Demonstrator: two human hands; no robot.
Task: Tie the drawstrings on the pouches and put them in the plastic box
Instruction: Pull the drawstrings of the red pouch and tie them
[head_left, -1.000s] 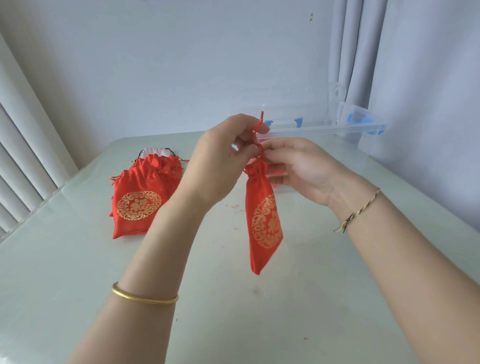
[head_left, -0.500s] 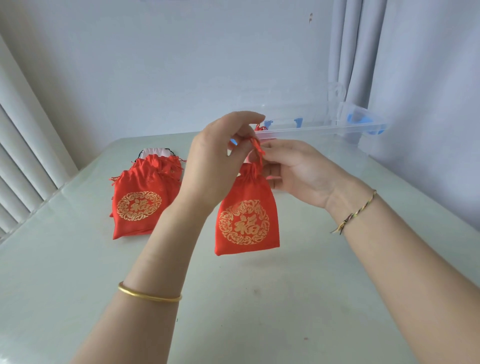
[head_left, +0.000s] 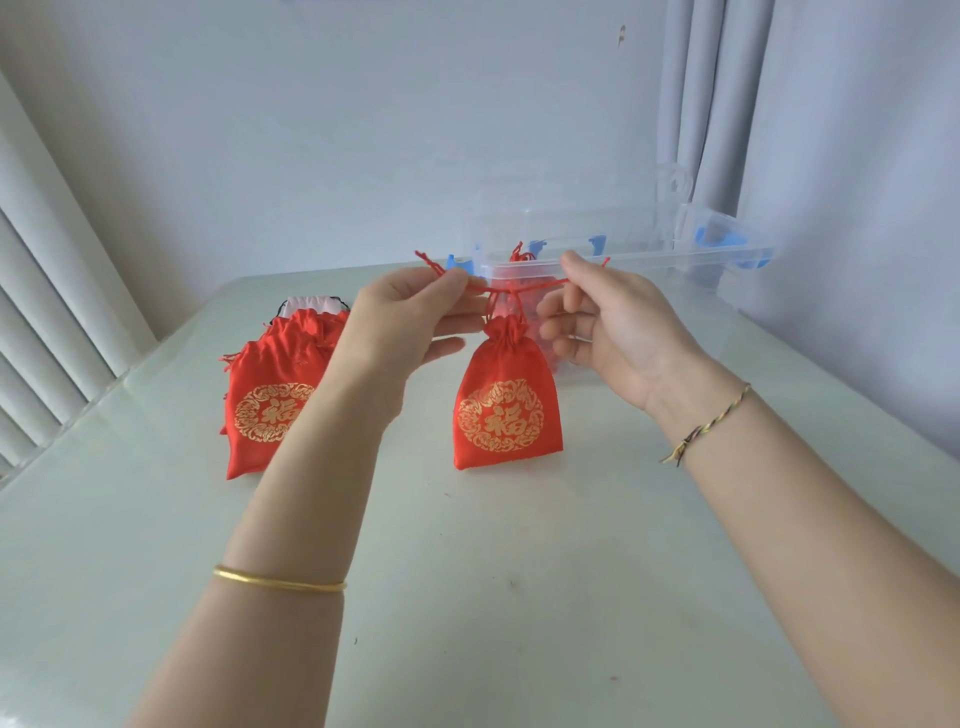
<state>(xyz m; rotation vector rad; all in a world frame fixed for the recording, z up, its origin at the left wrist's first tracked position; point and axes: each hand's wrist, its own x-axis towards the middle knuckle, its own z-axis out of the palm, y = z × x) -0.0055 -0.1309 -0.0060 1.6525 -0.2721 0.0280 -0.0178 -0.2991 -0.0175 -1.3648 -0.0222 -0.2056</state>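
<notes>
A red pouch (head_left: 506, 410) with a gold emblem hangs in the air from its red drawstrings (head_left: 511, 286), its neck gathered tight. My left hand (head_left: 410, 322) pinches the left string end and my right hand (head_left: 608, 322) pinches the right end, with the strings stretched level between them. A pile of red pouches (head_left: 270, 395) lies on the table to the left. The clear plastic box (head_left: 649, 254) with blue clips stands behind my hands, lid open, with red pouches inside it.
A pale glass-topped table (head_left: 493, 597) carries everything. A small pink pouch (head_left: 311, 304) lies behind the red pile. A wall and curtain stand close behind the box, and window blinds run along the left edge.
My hands have moved apart and pulled the two drawstring ends sideways. The pouch turned from edge-on to face me and now hangs lower between my hands.
</notes>
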